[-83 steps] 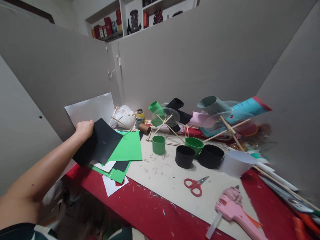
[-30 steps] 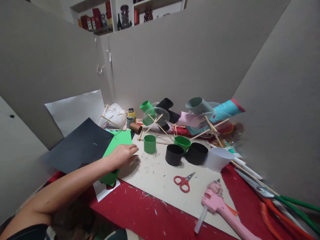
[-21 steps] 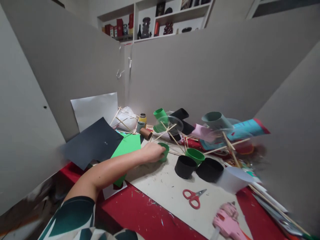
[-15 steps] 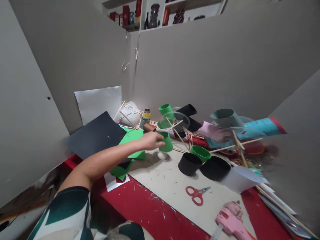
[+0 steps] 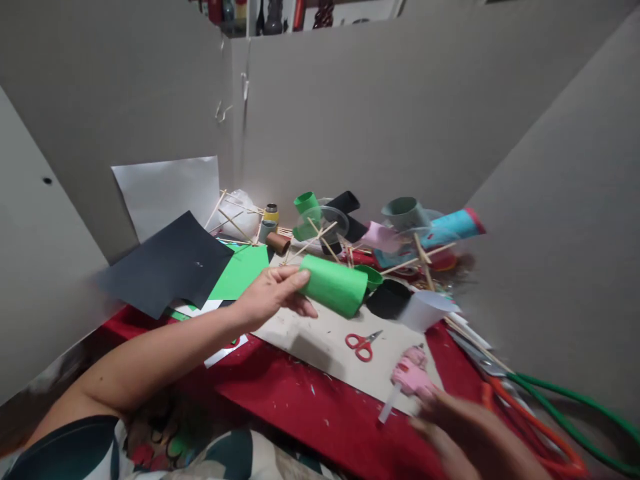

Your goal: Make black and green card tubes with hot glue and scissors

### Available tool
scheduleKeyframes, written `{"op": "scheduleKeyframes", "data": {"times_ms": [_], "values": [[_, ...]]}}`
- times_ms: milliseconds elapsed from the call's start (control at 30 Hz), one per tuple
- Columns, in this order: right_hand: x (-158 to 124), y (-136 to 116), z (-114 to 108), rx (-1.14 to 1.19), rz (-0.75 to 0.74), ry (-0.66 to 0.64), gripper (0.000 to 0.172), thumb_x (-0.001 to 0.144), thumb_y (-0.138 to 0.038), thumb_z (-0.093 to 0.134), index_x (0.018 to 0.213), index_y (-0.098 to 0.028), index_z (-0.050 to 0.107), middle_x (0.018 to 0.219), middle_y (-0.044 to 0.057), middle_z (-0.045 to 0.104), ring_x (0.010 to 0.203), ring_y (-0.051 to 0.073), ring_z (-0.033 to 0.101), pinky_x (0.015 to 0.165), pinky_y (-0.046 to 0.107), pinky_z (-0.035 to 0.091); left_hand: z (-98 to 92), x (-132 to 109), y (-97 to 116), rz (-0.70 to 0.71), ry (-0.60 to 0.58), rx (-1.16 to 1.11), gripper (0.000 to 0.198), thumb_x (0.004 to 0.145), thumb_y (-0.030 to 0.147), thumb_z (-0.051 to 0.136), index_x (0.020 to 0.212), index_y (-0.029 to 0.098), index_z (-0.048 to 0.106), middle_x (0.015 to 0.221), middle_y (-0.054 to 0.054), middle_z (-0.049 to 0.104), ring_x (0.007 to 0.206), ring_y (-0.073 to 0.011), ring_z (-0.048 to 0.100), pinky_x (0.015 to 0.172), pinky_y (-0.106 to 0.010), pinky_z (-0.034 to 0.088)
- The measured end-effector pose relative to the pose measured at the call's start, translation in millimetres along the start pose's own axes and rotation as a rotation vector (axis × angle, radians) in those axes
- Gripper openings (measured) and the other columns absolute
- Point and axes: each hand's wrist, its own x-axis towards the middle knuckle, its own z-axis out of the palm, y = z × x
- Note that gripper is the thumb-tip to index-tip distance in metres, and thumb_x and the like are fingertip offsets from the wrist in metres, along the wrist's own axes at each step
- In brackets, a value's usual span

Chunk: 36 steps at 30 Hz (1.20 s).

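Note:
My left hand (image 5: pixel 277 291) is closed on one end of a bright green tube (image 5: pixel 334 287), thumb on top, holding it tilted above the grey board (image 5: pixel 295 337). Blurred by motion, my right hand (image 5: pixel 447 423) is at the handle end of a pink glue gun (image 5: pixel 413 373); whether its fingers grip the handle cannot be made out. From the gun a clear glue stick (image 5: pixel 390 403) sticks out. Red-handled scissors (image 5: pixel 363 345) lie on the board between the hands. A black tube (image 5: pixel 390 300) and a pale rolled sheet (image 5: pixel 425 311) stand behind them.
Black sheets (image 5: pixel 170 267) and green sheets (image 5: pixel 245 270) lie at the left. Behind stand stick frames with clear round pieces, a brown tube (image 5: pixel 278 243) and a yellow bottle (image 5: pixel 271 213). An orange and green cable (image 5: pixel 555 383) crosses the right side. Walls close in the table.
My left hand has lifted the green tube off the board and brought it closer, turned on its side. My right hand has come into view at the glue gun. The view has shifted right and down.

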Motion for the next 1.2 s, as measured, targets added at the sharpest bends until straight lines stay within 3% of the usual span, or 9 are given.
{"op": "scheduleKeyframes", "data": {"times_ms": [100,233,367,533,700,800,900,1067,1200], "values": [[13.4,-38.0,20.8,0.159,-0.115,-0.156,0.042,0.087,-0.039,0.069,0.128,-0.028,0.059,0.086,0.0,0.063,0.07,0.018,0.062,0.058,0.027,0.053,21.3,-16.2,-13.6,-0.057,-0.058,-0.074,0.047,0.079,0.058,0.07,0.091,0.012,0.072,0.061,-0.004,0.071,0.057,-0.0127,0.07,0.058,-0.019,0.053],[36.7,-60.9,45.1,0.164,-0.22,-0.213,0.006,0.086,-0.027,0.069,0.089,-0.025,0.073,0.07,-0.001,0.057,0.067,0.017,0.058,0.055,0.025,0.045,31.3,-27.2,-23.0,-0.105,-0.062,-0.127,0.049,0.078,0.06,0.07,0.088,0.012,0.071,0.058,-0.004,0.07,0.051,-0.0113,0.067,0.055,-0.018,0.051],[39.6,-58.8,48.2,0.207,-0.17,-0.241,0.02,0.086,-0.028,0.069,0.067,-0.023,0.071,0.08,0.004,0.063,0.085,0.022,0.063,0.06,0.025,0.045,30.8,-30.4,-28.8,-0.142,-0.048,-0.11,0.047,0.077,0.06,0.071,0.083,0.013,0.07,0.056,-0.005,0.071,0.05,-0.0127,0.066,0.057,-0.021,0.052],[44.0,-52.3,43.4,0.238,-0.081,-0.257,0.012,0.082,-0.033,0.071,0.085,-0.026,0.079,0.098,0.005,0.071,0.091,0.024,0.066,0.076,0.029,0.052,30.3,-29.7,-39.8,-0.091,-0.081,0.029,0.044,0.083,0.057,0.064,0.084,0.013,0.069,0.06,-0.004,0.07,0.055,-0.0145,0.068,0.061,-0.024,0.054],[61.5,-46.8,35.8,0.229,0.033,-0.136,0.024,0.076,-0.045,0.076,0.073,-0.021,0.076,0.076,0.005,0.071,0.074,0.024,0.065,0.06,0.029,0.053,0.2,-14.6,-46.2,0.175,-0.039,1.039,0.042,0.097,0.045,0.048,0.128,0.018,0.058,0.113,-0.011,0.073,0.082,-0.0162,0.073,0.074,-0.027,0.057],[66.9,-41.7,32.3,0.205,0.129,-0.024,0.034,0.076,-0.05,0.075,0.063,-0.02,0.069,0.051,-0.001,0.056,0.048,0.016,0.051,0.04,0.025,0.04,-32.9,-1.3,-46.9,0.172,0.059,1.333,0.052,0.089,0.032,0.063,0.137,0.016,0.051,0.151,-0.02,0.044,0.129,-0.0323,0.054,0.105,-0.047,0.045],[67.0,-37.6,33.1,0.203,0.121,0.009,0.036,0.075,-0.049,0.076,0.056,-0.02,0.065,0.05,-0.002,0.055,0.046,0.013,0.047,0.042,0.024,0.039,-59.7,9.2,-50.7,0.07,0.107,1.538,0.059,0.079,0.021,0.072,0.133,0.008,0.053,0.15,-0.029,0.041,0.136,-0.0435,0.041,0.11,-0.062,0.033],[64.9,-33.6,37.6,0.275,0.068,-0.035,0.032,0.072,-0.048,0.077,0.056,-0.021,0.07,0.056,0.002,0.066,0.056,0.019,0.063,0.056,0.025,0.05,-77.6,18.7,-64.9,-0.099,0.117,1.714,0.037,0.093,0.033,0.062,0.125,0.015,0.058,0.127,-0.012,0.06,0.11,-0.0261,0.062,0.092,-0.048,0.053],[66.3,-30.5,37.2,0.307,0.134,-0.006,0.031,0.071,-0.051,0.077,0.064,-0.021,0.074,0.058,0.003,0.07,0.056,0.019,0.064,0.056,0.024,0.052,-79.4,21.4,-62.1,-0.105,0.116,1.702,0.035,0.094,0.034,0.061,0.124,0.016,0.059,0.125,-0.011,0.061,0.105,-0.0237,0.064,0.088,-0.044,0.056]]}}
